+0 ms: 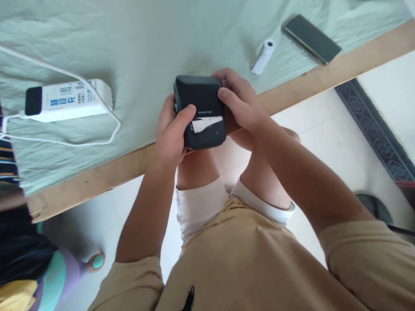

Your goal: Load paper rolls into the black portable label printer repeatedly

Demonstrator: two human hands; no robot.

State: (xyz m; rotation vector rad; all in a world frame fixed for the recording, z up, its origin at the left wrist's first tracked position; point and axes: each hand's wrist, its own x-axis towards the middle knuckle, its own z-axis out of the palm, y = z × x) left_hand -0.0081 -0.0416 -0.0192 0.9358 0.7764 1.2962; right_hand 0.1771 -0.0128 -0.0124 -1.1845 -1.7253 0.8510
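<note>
Both of my hands hold a small black device (202, 97) over the table's front edge. A torn-edged strip of white paper (207, 123) sticks out of a slot across its face. My left hand (173, 131) is closed round the device's left side, thumb on top near the slot. On the upper right side, my right hand (238, 97) grips it with thumb and bent fingers. The device's underside and some fingertips are hidden.
A white power bank or adapter (69, 99) with a white cable (115, 129) lies at the left. Toward the right are a small white paper roll (263, 56) and a dark phone (311, 39). The table's wooden edge (129, 166) slants across.
</note>
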